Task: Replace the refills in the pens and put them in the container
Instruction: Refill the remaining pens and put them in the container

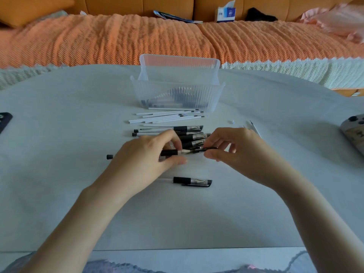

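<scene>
My left hand (145, 156) pinches a black pen (171, 152) by its grip section, held level just above the table. My right hand (234, 146) pinches the pen's cap end (206, 149) from the right. Behind my hands lies a pile of several black-capped pens (189, 133). Beyond them several white refills (167, 116) lie in a loose bundle. A clear ribbed container (177, 93) stands behind the refills with pens inside, its lid (179, 66) propped upright. One capped pen (189, 181) lies alone nearer to me. A small black end plug (109, 156) sits left of my left hand.
The grey-white table (78, 194) ends at a near edge close to my body. A dark phone (5, 120) lies at the left edge and a game controller (354, 131) at the right. Thin used refills (255, 129) lie right of my right hand. An orange-covered sofa (137, 40) runs behind.
</scene>
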`<state>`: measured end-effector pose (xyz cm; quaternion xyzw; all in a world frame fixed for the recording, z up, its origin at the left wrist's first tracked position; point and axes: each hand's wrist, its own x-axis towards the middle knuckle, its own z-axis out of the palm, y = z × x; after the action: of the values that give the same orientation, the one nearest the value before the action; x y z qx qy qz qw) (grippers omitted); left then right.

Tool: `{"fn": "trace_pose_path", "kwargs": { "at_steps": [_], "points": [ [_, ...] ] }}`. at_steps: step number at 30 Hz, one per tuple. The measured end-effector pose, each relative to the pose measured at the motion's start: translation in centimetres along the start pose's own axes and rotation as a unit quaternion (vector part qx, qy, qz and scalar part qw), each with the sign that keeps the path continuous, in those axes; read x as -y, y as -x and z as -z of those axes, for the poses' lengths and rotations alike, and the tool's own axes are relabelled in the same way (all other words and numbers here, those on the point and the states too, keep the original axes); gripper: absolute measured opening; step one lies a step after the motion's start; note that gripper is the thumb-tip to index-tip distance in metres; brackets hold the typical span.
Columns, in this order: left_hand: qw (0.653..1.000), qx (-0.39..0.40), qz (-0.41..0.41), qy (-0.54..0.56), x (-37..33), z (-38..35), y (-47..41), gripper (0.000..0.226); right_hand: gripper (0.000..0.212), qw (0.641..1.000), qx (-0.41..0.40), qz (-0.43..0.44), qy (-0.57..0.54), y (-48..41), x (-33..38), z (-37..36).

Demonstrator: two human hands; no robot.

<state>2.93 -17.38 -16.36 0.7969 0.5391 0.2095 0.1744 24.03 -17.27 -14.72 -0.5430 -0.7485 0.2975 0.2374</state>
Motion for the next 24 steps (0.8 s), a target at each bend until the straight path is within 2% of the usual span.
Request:
{"fn": "trace_pose_path", "kwargs": {
  "at_steps": [7, 13, 17, 24],
  "points": [
    [0.998, -0.03, -0.002, 0.047, 0.6, 0.1, -0.1, 0.017, 0.005, 0.993, 0.088, 0.021, 0.075, 0.1, 0.1, -0.8],
    [0.994, -0.032, -0.041, 0.092, 0.2, -0.4, -0.2, 0.018, 0.016, 0.999, -0.024, 0.019, -0.018, 0.0, 0.8, -0.4],
    [0.993, -0.046, -0.077, 0.081, -0.2, -0.5, -0.2, 0.012, 0.005, 0.999, -0.021, 0.032, -0.033, 0.2, 1.8, -1.0],
    [0.991, -0.076, -0.095, 0.057, -0.1, -0.4, -0.5, 0.015, 0.007, 0.999, -0.033, 0.019, -0.035, 0.3, 2.3, -0.9]
  ]
}}
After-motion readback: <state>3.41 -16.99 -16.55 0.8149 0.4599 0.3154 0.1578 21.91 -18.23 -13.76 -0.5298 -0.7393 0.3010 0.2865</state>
